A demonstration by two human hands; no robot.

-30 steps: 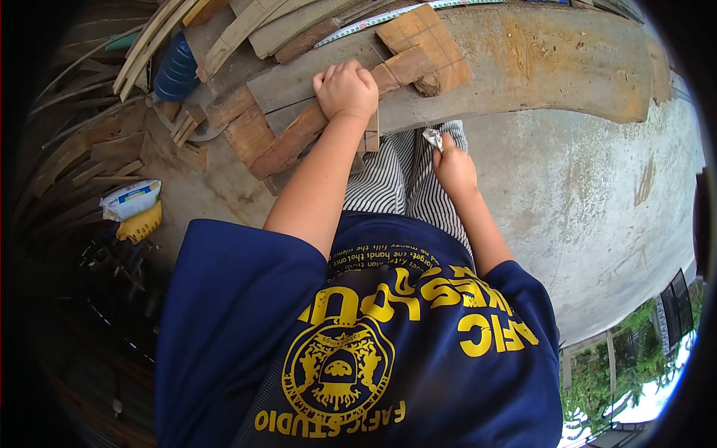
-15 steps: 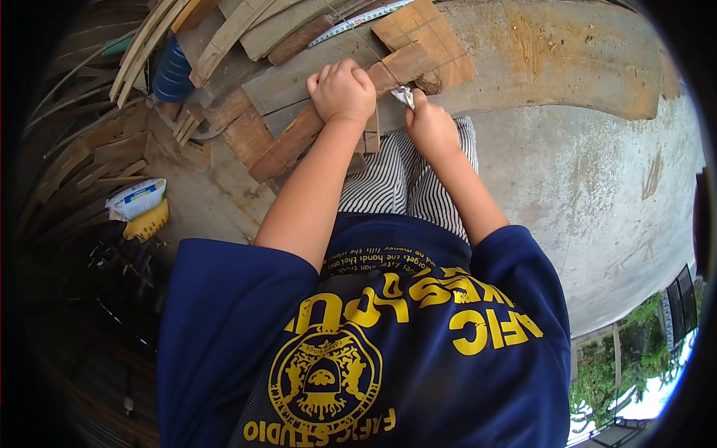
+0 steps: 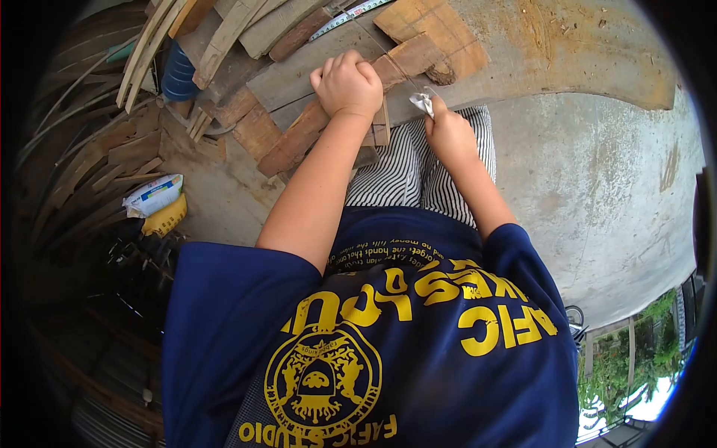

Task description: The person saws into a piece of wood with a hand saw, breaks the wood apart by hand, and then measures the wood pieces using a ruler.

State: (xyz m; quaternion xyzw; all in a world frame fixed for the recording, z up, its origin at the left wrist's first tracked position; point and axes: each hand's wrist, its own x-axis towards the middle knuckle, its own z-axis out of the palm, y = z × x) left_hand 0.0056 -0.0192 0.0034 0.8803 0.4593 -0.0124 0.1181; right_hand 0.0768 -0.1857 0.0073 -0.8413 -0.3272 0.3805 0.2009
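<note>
My left hand (image 3: 347,86) is closed over the upper part of a rough reddish-brown strip of wood (image 3: 295,140), its fingers mostly hidden from me. My right hand (image 3: 452,136) pinches a small crumpled white and grey piece (image 3: 423,103), perhaps paper or foil; I cannot make out its kind. A thin dark line, like a wire, crosses the wood near it. Beyond both hands lies another brown wood piece (image 3: 411,60) with a dark knotty end, against a wider orange-brown board (image 3: 441,33).
A white tape measure (image 3: 351,16) lies among the boards at the top. Stacked planks (image 3: 216,45) and a blue ribbed container (image 3: 178,73) are at the upper left. White and yellow bags (image 3: 154,198) lie left. A long stained plank (image 3: 582,52) stretches right over concrete floor (image 3: 597,164).
My right hand has drawn slightly back from the wood with the crumpled piece, which now stands apart from the wood's knotty end. My left hand stays on the strip; the view has shifted slightly.
</note>
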